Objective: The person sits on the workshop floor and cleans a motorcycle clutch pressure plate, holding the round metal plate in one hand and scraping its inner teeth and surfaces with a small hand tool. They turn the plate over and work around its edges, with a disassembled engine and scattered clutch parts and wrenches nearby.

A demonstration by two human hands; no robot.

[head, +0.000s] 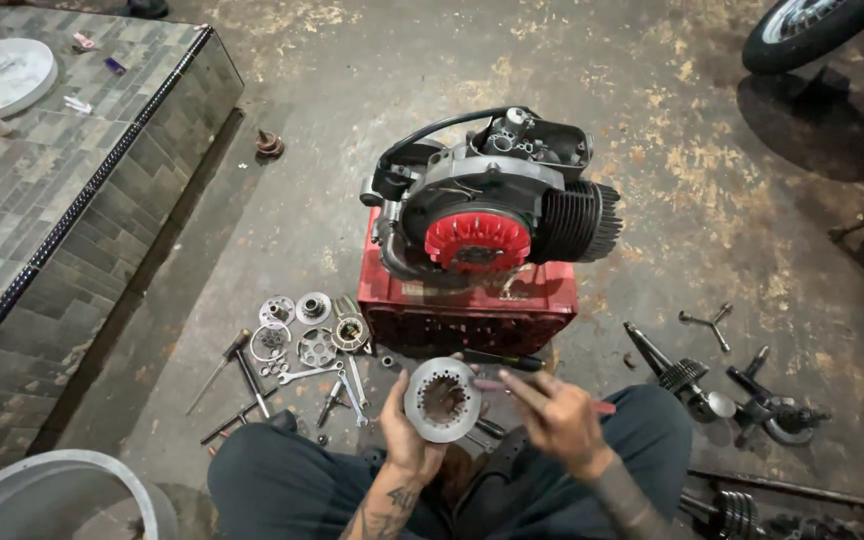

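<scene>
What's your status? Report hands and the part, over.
Left hand grips round metal clutch disc upright. Right hand holds slim red-handled tool at disc's edge. Engine on red crate ahead; wrenches and gears scattered left.

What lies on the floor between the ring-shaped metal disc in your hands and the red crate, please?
In the head view, a dark-handled screwdriver lies between the disc and crate.

Scooter engine (492, 205) sits on a red crate (467, 310), wrenches (337, 385) and clutch bits (302, 325) scattered left, gear shaft (677, 375) right, tire (802, 30) up the corner.
</scene>
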